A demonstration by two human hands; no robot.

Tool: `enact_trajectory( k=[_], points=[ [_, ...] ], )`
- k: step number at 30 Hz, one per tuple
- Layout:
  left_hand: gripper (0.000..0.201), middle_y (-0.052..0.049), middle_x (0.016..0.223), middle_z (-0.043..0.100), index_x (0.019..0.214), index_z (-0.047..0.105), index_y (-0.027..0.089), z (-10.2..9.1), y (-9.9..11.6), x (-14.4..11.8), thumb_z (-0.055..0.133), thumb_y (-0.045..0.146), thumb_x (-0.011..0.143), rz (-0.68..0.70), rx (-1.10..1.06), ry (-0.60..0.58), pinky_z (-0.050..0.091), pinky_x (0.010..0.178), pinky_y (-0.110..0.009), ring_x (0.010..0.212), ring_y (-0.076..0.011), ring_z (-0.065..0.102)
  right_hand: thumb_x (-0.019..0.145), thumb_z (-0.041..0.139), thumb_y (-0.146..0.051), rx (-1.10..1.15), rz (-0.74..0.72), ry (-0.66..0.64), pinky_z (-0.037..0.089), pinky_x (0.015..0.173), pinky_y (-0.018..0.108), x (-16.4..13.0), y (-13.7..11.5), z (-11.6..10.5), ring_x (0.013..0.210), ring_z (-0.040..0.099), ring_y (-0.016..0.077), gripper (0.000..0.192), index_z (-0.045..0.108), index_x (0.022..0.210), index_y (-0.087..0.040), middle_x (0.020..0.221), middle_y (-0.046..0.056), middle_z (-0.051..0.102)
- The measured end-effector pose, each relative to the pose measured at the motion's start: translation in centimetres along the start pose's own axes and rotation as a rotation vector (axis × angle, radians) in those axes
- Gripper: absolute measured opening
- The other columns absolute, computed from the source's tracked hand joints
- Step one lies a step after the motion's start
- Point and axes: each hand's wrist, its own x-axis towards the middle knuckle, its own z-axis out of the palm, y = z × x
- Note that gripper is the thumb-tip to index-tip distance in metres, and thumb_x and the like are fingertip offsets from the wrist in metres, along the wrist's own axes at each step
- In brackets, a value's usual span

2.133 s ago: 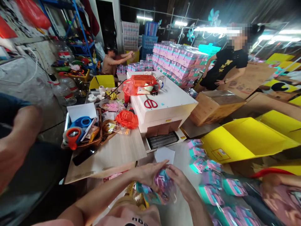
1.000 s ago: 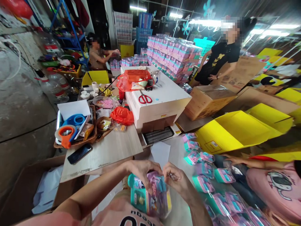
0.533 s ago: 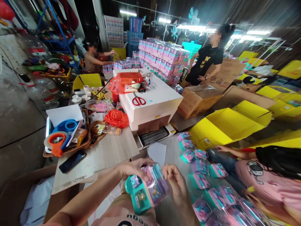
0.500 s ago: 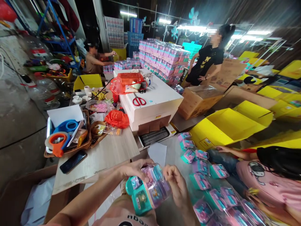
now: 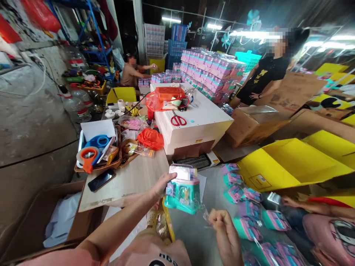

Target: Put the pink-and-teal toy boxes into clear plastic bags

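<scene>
Teal-and-pink toy pack — left fingers closed on its upper left, curled right fingers pinching clear film.

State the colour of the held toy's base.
The toy's base is teal green; it shows best in the head view.

One held toy, perhaps ten tabletop toys, three co-workers, one phone.

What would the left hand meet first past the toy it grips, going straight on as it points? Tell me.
Beyond the toy, the left hand would probably meet the front of the white machine; depth is hard to judge from this view.
</scene>
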Motion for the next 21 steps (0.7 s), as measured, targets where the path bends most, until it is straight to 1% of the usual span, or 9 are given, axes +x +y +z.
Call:
enact_trajectory(
  k=[2, 6, 9, 11, 12, 14, 16, 18, 21],
  points=[
    [0.065, -0.012, 0.074, 0.072, 0.09, 0.07, 0.006, 0.1, 0.4, 0.2, 0.086, 0.056, 0.052, 0.022, -0.006, 0.01, 0.051, 0.066, -0.027, 0.068, -0.0217, 0.067, 0.098, 0.037, -0.039, -0.053, -0.006, -0.058, 0.04, 0.054, 0.014, 0.1, -0.1, 0.0, 0.058, 0.044, 0.0076, 0.033, 0.04, 0.072, -0.019, 0.063, -0.003, 0.042],
    [0.071, -0.013, 0.08, 0.073, 0.093, 0.068, 0.007, 0.3, 1.1, 0.1, 0.089, 0.057, 0.047, 0.087, 0.012, 0.041, 0.05, 0.066, -0.027, 0.072, -0.0232, 0.068, 0.098, 0.037, -0.038, -0.207, -0.034, -0.083, 0.042, 0.05, 0.014, 0.3, 0.3, -0.2, 0.053, 0.047, 0.0074, 0.033, 0.041, 0.071, -0.02, 0.06, -0.003, 0.044],
    [0.073, -0.012, 0.082, 0.073, 0.093, 0.067, 0.007, 0.7, 1.4, 0.1, 0.089, 0.059, 0.045, 0.14, 0.014, 0.118, 0.05, 0.065, -0.026, 0.07, -0.0204, 0.067, 0.092, 0.05, -0.048, -0.407, -0.187, -0.164, 0.037, 0.04, 0.015, 0.9, 1.2, 0.5, 0.042, 0.044, 0.0074, 0.029, 0.049, 0.084, -0.021, 0.052, -0.008, 0.04],
    [0.07, -0.01, 0.081, 0.072, 0.091, 0.066, 0.009, 1.1, 1.5, 0.2, 0.089, 0.057, 0.046, 0.188, 0.008, 0.153, 0.05, 0.067, -0.026, 0.069, -0.0183, 0.066, 0.09, 0.054, -0.051, -0.549, -0.326, -0.167, 0.035, 0.037, 0.015, 1.5, 1.5, 1.4, 0.037, 0.043, 0.0075, 0.03, 0.052, 0.094, -0.021, 0.048, -0.01, 0.038],
    [0.068, -0.009, 0.08, 0.072, 0.09, 0.066, 0.009, 1.3, 1.5, 0.3, 0.09, 0.055, 0.047, 0.21, 0.0, 0.171, 0.051, 0.068, -0.026, 0.069, -0.0173, 0.065, 0.091, 0.052, -0.048, -0.622, -0.393, -0.154, 0.037, 0.039, 0.015, 1.8, 1.5, 1.8, 0.038, 0.047, 0.0075, 0.027, 0.053, 0.096, -0.021, 0.049, -0.01, 0.043],
    [0.066, -0.007, 0.077, 0.071, 0.087, 0.065, 0.01, 1.5, 1.5, 0.4, 0.091, 0.054, 0.045, 0.227, -0.029, 0.209, 0.051, 0.067, -0.025, 0.066, -0.0157, 0.064, 0.096, 0.047, -0.036, -0.718, -0.513, -0.113, 0.043, 0.048, 0.014, 2.3, 1.1, 2.6, 0.047, 0.057, 0.0074, 0.019, 0.056, 0.089, -0.021, 0.057, -0.006, 0.056],
    [0.068, -0.007, 0.073, 0.07, 0.084, 0.066, 0.009, 1.3, 1.6, 0.6, 0.091, 0.056, 0.042, 0.203, -0.067, 0.243, 0.05, 0.063, -0.024, 0.063, -0.0149, 0.063, 0.096, 0.046, -0.027, -0.692, -0.585, -0.115, 0.045, 0.054, 0.014, 2.6, 0.6, 2.7, 0.053, 0.059, 0.0076, 0.018, 0.056, 0.083, -0.021, 0.062, -0.004, 0.059],
    [0.069, -0.006, 0.066, 0.069, 0.08, 0.067, 0.008, 0.4, 1.9, 0.9, 0.09, 0.06, 0.04, 0.176, -0.108, 0.301, 0.049, 0.058, -0.024, 0.057, -0.0142, 0.061, 0.095, 0.047, -0.022, -0.593, -0.604, -0.145, 0.046, 0.056, 0.014, 2.5, 0.5, 2.3, 0.053, 0.055, 0.0074, 0.016, 0.056, 0.082, -0.021, 0.06, -0.004, 0.056],
    [0.069, -0.007, 0.067, 0.07, 0.082, 0.068, 0.008, -1.4, 2.9, 1.4, 0.091, 0.059, 0.041, 0.171, -0.195, 0.374, 0.052, 0.059, -0.027, 0.058, -0.0165, 0.063, 0.093, 0.049, -0.022, -0.471, -0.535, -0.267, 0.044, 0.054, 0.013, 1.9, 1.8, 1.6, 0.053, 0.051, 0.0067, 0.018, 0.055, 0.077, -0.021, 0.06, -0.004, 0.052]
  ],
)
